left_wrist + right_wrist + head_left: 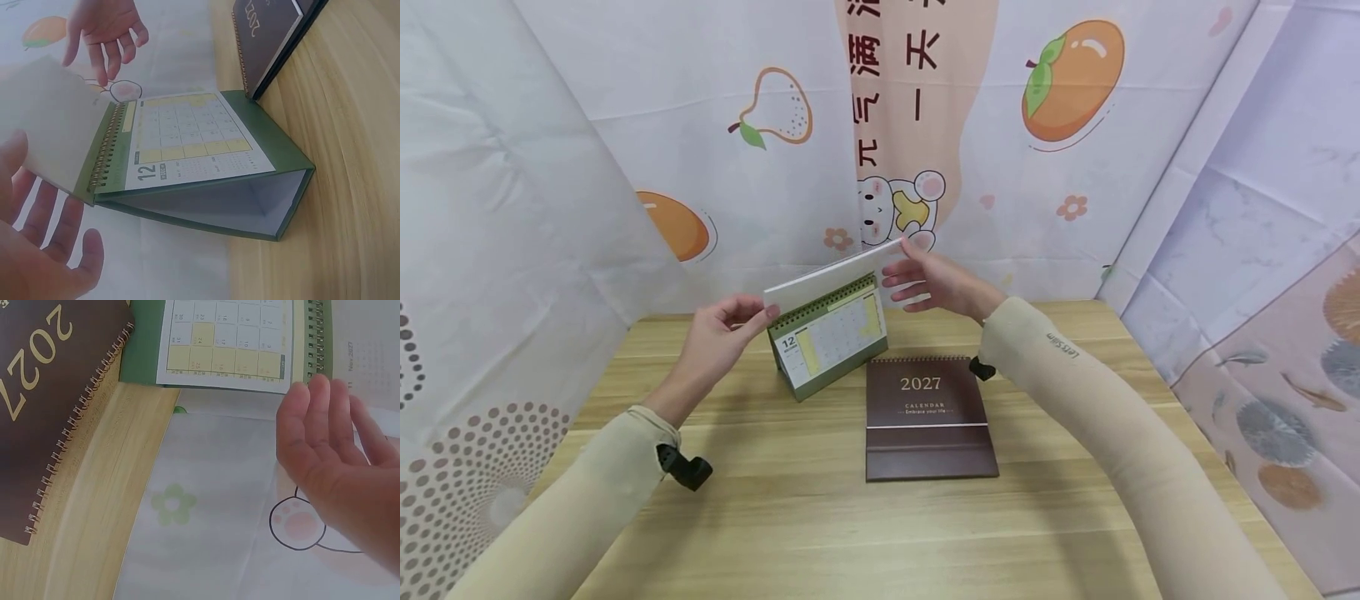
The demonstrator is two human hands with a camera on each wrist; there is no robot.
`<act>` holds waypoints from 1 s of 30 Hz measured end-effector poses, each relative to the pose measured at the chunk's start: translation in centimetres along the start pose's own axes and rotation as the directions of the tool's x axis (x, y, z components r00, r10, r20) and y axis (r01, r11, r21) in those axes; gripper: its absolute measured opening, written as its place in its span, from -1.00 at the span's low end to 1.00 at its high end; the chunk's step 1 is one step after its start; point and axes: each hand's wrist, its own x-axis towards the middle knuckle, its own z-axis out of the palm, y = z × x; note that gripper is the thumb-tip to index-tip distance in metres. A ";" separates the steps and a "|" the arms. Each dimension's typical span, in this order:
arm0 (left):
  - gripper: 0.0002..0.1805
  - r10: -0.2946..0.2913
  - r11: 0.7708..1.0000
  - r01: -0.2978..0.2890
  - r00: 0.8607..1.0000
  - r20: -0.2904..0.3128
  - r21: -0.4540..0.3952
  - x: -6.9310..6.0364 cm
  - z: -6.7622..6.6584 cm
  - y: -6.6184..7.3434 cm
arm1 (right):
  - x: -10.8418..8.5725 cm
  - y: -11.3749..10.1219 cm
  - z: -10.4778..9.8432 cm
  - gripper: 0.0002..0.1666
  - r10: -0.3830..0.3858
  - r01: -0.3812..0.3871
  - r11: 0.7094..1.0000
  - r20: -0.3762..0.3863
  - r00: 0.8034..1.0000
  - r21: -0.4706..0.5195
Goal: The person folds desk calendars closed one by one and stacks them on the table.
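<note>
A green desk calendar [831, 333] stands tilted on the table with its "12" page facing forward; its flipped white pages [831, 279] rise above the spiral binding. At their left edge, my left hand [718, 333] holds them, thumb in front and fingers behind, as the left wrist view [47, 231] also shows. Near the upper right corner of these pages is my right hand [943, 279], its thumb at the corner and its other fingers extended and spread. In the right wrist view, those fingers [325, 425] lie beside the spiral.
A dark brown 2027 calendar [928, 417] stands on the wooden table [790, 517], right of the green one. A printed white cloth [685, 100] hangs behind, with more cloth at both sides. Dark wrist cameras [685, 468] sit on both sleeves.
</note>
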 end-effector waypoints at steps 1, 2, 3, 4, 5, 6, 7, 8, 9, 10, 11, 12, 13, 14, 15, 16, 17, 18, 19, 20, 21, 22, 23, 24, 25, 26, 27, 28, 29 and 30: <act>-0.58 0.008 1.000 -0.008 1.000 0.006 -0.004 -0.1 0.0 0.0 | 0.0 0.0 0.0 -0.01 0.004 -0.004 1.000 0.004 1.000 0.006; -0.59 0.016 1.000 -0.016 1.000 0.012 -0.004 -0.1 0.1 0.0 | 0.0 0.0 -0.1 -0.01 0.007 -0.007 1.000 0.006 1.000 0.012; -0.61 0.028 1.000 -0.028 0.999 0.018 -0.001 -0.2 0.1 0.0 | 0.0 0.1 -0.1 -0.02 0.008 -0.008 1.000 0.006 1.000 0.017; -0.62 0.039 0.999 -0.039 0.999 0.025 0.004 -0.2 0.1 0.0 | 0.0 0.1 -0.1 -0.03 0.008 -0.008 1.000 0.004 1.000 0.023; -0.63 0.045 0.999 -0.046 0.999 0.028 0.008 -0.3 0.1 0.0 | 0.0 0.1 -0.2 -0.05 0.005 -0.005 1.000 0.004 1.000 0.025; -0.65 0.056 0.998 -0.056 0.998 0.033 0.020 -0.3 0.1 0.0 | -0.1 0.1 -0.2 -0.08 0.003 -0.003 1.000 0.002 1.000 0.025; -0.67 0.065 0.997 -0.066 0.997 0.038 0.029 -0.4 0.1 0.0 | -0.1 0.1 -0.2 -0.10 0.001 -0.001 1.000 0.001 1.000 0.025; -0.68 0.074 0.996 -0.076 0.996 0.044 0.046 -0.4 0.1 0.0 | -0.2 0.2 -0.2 -0.12 0.000 0.000 1.000 0.001 1.000 0.025; -0.70 0.088 0.994 -0.091 0.995 0.051 0.056 -0.4 0.1 0.0 | -0.2 0.2 -0.2 -0.15 0.000 0.000 1.000 0.002 1.000 0.021; -0.71 0.099 0.993 -0.103 0.993 0.058 0.062 -0.5 0.1 -0.1 | -0.2 0.3 -0.2 -0.16 -0.003 0.002 1.000 0.007 1.000 0.014; -0.73 0.108 0.992 -0.112 0.992 0.064 0.066 -0.5 0.1 -0.1 | -0.3 0.3 -0.3 -0.18 -0.001 0.001 1.000 0.012 1.000 0.010; -0.74 0.124 0.989 -0.129 0.990 0.074 0.069 -0.6 0.1 -0.1 | -0.3 0.4 -0.3 -0.20 0.001 -0.001 1.000 0.014 1.000 0.005; -0.76 0.136 0.987 -0.142 0.987 0.082 0.070 -0.7 0.1 -0.2 | -0.3 0.5 -0.4 -0.21 -0.001 0.001 1.000 0.021 1.000 -0.001; -0.77 0.147 0.985 -0.153 0.985 0.090 0.073 -0.7 0.2 -0.2 | -0.3 0.6 -0.4 -0.22 -0.003 0.003 1.000 0.025 1.000 -0.006; -0.78 0.156 0.984 -0.163 0.983 0.096 0.070 -0.7 0.2 -0.3 | -0.2 0.7 -0.4 -0.26 -0.006 0.007 1.000 0.026 1.000 -0.012; -0.79 0.163 0.983 -0.170 0.981 0.101 0.071 -0.8 0.2 -0.3 | -0.2 0.8 -0.5 -0.30 -0.011 0.011 1.000 0.026 1.000 -0.018; -0.80 0.170 0.981 -0.178 0.980 0.105 0.073 -0.8 0.3 -0.4 | -0.2 0.9 -0.5 -0.35 -0.014 0.015 1.000 0.025 1.000 -0.022; -0.81 0.181 0.978 -0.191 0.977 0.109 0.084 -0.8 0.3 -0.4 | -0.1 1.0 -0.5 -0.40 -0.019 0.019 0.999 0.025 1.000 -0.030; -0.81 0.188 0.976 -0.198 0.976 0.111 0.095 -0.8 0.3 -0.5 | -0.1 1.1 -0.6 -0.45 -0.022 0.023 0.999 0.026 0.999 -0.038; -0.81 0.194 0.973 -0.206 0.975 0.112 0.105 -0.8 0.4 -0.5 | 0.0 1.2 -0.6 -0.51 -0.023 0.024 0.999 0.026 0.999 -0.045; -0.82 0.201 0.970 -0.214 0.973 0.111 0.113 -0.8 0.4 -0.6 | 0.0 1.3 -0.6 -0.55 -0.023 0.025 0.998 0.025 0.999 -0.055; -0.82 0.210 0.967 -0.223 0.972 0.110 0.124 -0.8 0.4 -0.6 | 0.0 1.5 -0.6 -0.57 -0.021 0.023 0.998 0.026 0.999 -0.065; -0.81 0.217 0.964 -0.230 0.970 0.109 0.135 -0.8 0.4 -0.7 | 0.0 1.6 -0.5 -0.58 -0.017 0.019 0.997 0.027 0.999 -0.075; -0.80 0.223 0.960 -0.238 0.969 0.108 0.148 -0.8 0.5 -0.7 | 0.0 1.7 -0.5 -0.59 -0.013 0.016 0.996 0.028 1.000 -0.084; -0.79 0.227 0.958 -0.242 0.968 0.107 0.155 -0.9 0.5 -0.8 | 0.0 1.8 -0.5 -0.59 -0.009 0.012 0.996 0.028 1.000 -0.093; -0.78 0.233 0.955 -0.249 0.967 0.106 0.163 -0.9 0.6 -0.8 | 0.0 1.9 -0.5 -0.57 -0.007 0.009 0.995 0.026 1.000 -0.104; -0.77 0.240 0.952 -0.255 0.965 0.106 0.169 -0.9 0.6 -0.9 | 0.0 2.0 -0.5 -0.55 -0.006 0.009 0.993 0.022 1.000 -0.122; -0.76 0.245 0.948 -0.261 0.964 0.107 0.180 -1.0 0.6 -0.9 | 0.0 2.0 -0.5 -0.52 -0.007 0.009 0.990 0.020 1.000 -0.139; -0.75 0.247 0.946 -0.264 0.963 0.109 0.187 -1.0 0.7 -0.9 | 0.0 2.1 -0.5 -0.50 -0.008 0.011 0.988 0.018 1.000 -0.157; -0.75 0.250 0.944 -0.267 0.962 0.111 0.193 -1.0 0.7 -0.9 | 0.0 2.2 -0.4 -0.49 -0.012 0.014 0.984 0.014 1.000 -0.178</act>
